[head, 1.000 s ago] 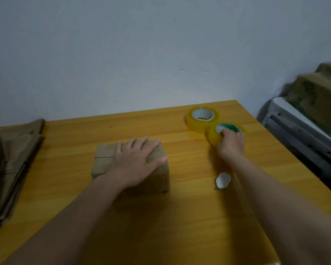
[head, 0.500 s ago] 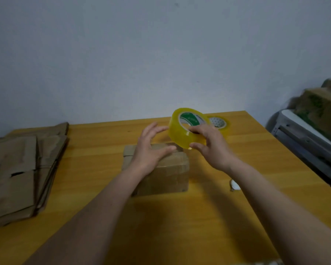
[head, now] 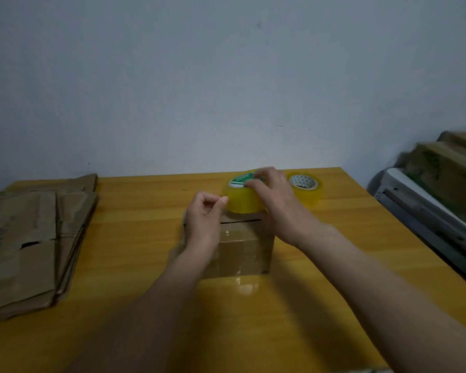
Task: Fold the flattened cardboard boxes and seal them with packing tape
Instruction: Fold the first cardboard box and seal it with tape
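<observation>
Right hand [head: 273, 195] grips glossy yellow tape roll [head: 242, 199] atop folded brown cardboard box [head: 242, 246]; left hand [head: 203, 214] fingertips pinch at roll's edge.

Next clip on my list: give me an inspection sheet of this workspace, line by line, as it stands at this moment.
Surface: orange wooden table, glossy, set against a plain wall.
Job's things: folded cardboard box at centre, clear tape on its front face, top flap seam still showing; yellow tape roll held over the box top; stack of flattened boxes at the table's left edge.
Clutter: second tape roll lying flat behind the right hand.
Hands: right hand grips the held roll from above; left hand pinches at the roll's edge, apparently at the tape end.
Cables: nothing seen.
Surroundings: white rack with cardboard on it, right of the table.
</observation>
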Demonstrator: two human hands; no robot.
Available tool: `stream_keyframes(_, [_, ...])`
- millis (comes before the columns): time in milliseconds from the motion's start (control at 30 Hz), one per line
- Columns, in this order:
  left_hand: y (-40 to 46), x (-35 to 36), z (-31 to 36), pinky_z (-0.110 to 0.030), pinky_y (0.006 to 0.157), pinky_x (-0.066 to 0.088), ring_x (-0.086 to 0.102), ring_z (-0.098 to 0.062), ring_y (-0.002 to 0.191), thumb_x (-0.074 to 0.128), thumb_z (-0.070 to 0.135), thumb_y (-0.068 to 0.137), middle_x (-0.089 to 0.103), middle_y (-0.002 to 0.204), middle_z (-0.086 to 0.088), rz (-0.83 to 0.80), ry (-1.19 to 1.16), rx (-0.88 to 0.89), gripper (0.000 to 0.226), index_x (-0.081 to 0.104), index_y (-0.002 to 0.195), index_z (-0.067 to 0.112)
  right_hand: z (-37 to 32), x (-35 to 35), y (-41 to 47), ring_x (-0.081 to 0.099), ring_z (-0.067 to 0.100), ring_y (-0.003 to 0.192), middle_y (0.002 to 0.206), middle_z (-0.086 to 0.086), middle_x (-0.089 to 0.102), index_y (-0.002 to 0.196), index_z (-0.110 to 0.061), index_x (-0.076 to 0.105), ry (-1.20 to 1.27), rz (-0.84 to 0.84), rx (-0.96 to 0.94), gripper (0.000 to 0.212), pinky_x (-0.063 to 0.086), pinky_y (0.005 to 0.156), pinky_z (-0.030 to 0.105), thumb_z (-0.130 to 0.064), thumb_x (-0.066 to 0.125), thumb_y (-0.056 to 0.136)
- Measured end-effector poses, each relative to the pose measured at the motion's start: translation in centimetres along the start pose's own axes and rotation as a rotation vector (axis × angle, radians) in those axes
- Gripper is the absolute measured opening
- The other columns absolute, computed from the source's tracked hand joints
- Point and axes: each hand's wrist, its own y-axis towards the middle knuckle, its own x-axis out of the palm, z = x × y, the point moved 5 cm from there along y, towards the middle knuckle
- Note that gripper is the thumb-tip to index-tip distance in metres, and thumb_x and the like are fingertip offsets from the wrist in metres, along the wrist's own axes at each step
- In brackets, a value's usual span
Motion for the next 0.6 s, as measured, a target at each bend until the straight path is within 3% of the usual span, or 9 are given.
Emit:
stream_keyframes(67, [0.5, -0.3, -0.5, -0.044, 0.086, 0.055, 0.065, -0.027, 0.088, 0.062, 0.011, 0.092, 0.063, 0.086, -0.009, 0.055, -0.069, -0.106, 0.021, 0.052, 0.076, 0.020, 0.7, -0.1, 0.3, 0.028, 0.033, 0.136, 0.146, 0.015, 0.029, 0.135, -0.014, 0.045, 0.101, 0.123, 0.131, 0.074, 0.032, 0.108, 0.039, 0.011, 0.065, 0.069])
stream_keyframes(100, [0.6, -0.3, -0.5, -0.046, 0.085, 0.056, 0.065, -0.031, 0.089, 0.059, 0.009, 0.094, 0.063, 0.090, -0.014, 0.069, -0.102, -0.148, 0.020, 0.050, 0.078, 0.017, 1.1, -0.1, 0.5, 0.025, 0.029, 0.138, 0.149, 0.013, 0.025, 0.141, -0.016, 0.038, 0.174, 0.180, 0.229, 0.077, 0.030, 0.110, 0.035, 0.009, 0.066, 0.073])
stream_keyframes(233, [0.8, 0.1, 0.1, -0.027, 0.064, 0.059, 0.064, -0.024, 0.073, 0.049, 0.004, 0.099, 0.059, 0.086, -0.019, 0.029, -0.269, -0.228, 0.019, 0.043, 0.082, 0.011, 1.8, 1.4, 0.6, 0.030, 0.018, 0.137, 0.150, 0.006, 0.031, 0.149, -0.014, 0.022, 0.704, 0.338, 0.626, 0.072, 0.027, 0.107, 0.024, -0.013, 0.062, 0.089])
stream_keyframes(367, [1.0, 0.0, -0.5, -0.034, 0.075, 0.058, 0.065, -0.024, 0.072, 0.048, 0.011, 0.100, 0.062, 0.083, -0.016, -0.052, -0.343, -0.330, 0.013, 0.048, 0.088, 0.009, 1.4, 4.1, 0.3, 0.046, 0.023, 0.126, 0.139, 0.011, 0.046, 0.142, -0.013, 0.036, 1.076, 0.562, 0.928, 0.054, 0.042, 0.102, 0.032, -0.003, 0.052, 0.091])
stream_keyframes(467, [1.1, 0.0, -0.6, -0.035, 0.078, 0.058, 0.070, -0.018, 0.064, 0.048, 0.013, 0.101, 0.065, 0.083, -0.016, -0.095, -0.402, -0.380, 0.012, 0.050, 0.094, 0.004, 0.5, 5.4, 0.1, 0.053, 0.020, 0.107, 0.124, 0.013, 0.054, 0.134, -0.007, 0.039, 1.126, 0.615, 1.004, 0.046, 0.047, 0.083, 0.023, 0.002, 0.052, 0.091])
stream_keyframes(600, [1.0, -0.1, -0.3, -0.024, 0.063, 0.058, 0.067, -0.014, 0.056, 0.055, 0.012, 0.098, 0.065, 0.073, -0.013, -0.076, -0.252, -0.340, 0.016, 0.053, 0.083, 0.005, 1.0, 5.3, -0.4, 0.049, 0.025, 0.121, 0.133, 0.015, 0.049, 0.134, 0.000, 0.034, 0.943, 0.525, 1.036, 0.045, 0.036, 0.098, 0.029, -0.008, 0.053, 0.094])
